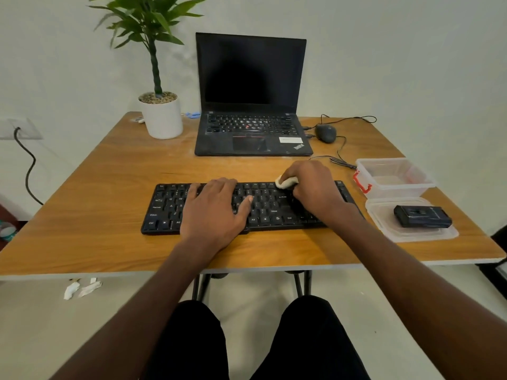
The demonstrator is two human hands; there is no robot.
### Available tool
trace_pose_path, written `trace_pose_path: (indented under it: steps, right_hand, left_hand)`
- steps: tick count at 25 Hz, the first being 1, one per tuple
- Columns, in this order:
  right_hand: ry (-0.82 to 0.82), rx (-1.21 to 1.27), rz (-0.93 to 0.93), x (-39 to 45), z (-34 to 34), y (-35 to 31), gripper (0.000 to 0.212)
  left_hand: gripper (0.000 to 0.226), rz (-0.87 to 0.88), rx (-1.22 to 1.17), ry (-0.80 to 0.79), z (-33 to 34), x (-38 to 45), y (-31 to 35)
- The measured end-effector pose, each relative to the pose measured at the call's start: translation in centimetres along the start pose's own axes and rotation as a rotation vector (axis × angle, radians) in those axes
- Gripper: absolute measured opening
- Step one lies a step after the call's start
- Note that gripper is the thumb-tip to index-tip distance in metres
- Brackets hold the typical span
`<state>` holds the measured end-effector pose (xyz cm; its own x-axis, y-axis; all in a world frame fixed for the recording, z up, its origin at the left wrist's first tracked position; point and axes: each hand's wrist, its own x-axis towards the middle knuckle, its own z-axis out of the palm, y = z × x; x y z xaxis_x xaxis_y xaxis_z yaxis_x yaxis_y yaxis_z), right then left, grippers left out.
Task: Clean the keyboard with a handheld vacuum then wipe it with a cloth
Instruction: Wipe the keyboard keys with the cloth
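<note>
A black keyboard (247,207) lay at the frame's centre on a wooden table (96,187). The left hand (216,212) pressed flat on its keys, fingers spread. The right hand (312,187) pinched a pale cloth (285,182) against the keyboard's top row.

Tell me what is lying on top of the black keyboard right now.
On the keyboard, the left hand rests flat over the middle keys, while the right hand grips a pale cloth against the top rows. Keys beneath both hands are hidden.
</note>
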<state>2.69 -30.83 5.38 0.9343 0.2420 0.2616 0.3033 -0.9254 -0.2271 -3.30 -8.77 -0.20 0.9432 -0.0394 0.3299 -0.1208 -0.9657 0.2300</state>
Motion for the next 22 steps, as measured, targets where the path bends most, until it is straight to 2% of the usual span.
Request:
trace_pose_path:
  steps: [4,8,13,16,19,22]
  right_hand:
    - [0.067,-0.135,0.113,0.2,-0.5,2.0,0.023]
    - [0.005,-0.008,-0.028,-0.1,0.4,-1.2,0.027]
    - [0.051,-0.273,0.115,-0.4,-2.0,3.7,0.023]
    - [0.051,-0.137,0.074,0.3,-0.5,1.0,0.019]
    - [-0.005,-0.019,-0.012,0.0,0.7,-1.4,0.028]
    - [0.045,-0.159,0.045,-0.4,-0.9,1.5,0.026]
  left_hand:
    - [0.059,0.016,0.025,0.03,0.4,-0.3,-0.4]
    - [0.059,0.024,0.038,0.028,0.3,-0.2,-0.2]
    - [0.059,0.019,0.056,0.031,0.3,-0.2,-0.1]
    - [0.06,0.018,0.079,0.021,0.2,-0.1,0.1]
    - [0.061,0.013,0.08,0.024,0.2,-0.1,-0.1]
    - [0.064,0.015,0.079,0.02,0.3,-0.1,-0.2]
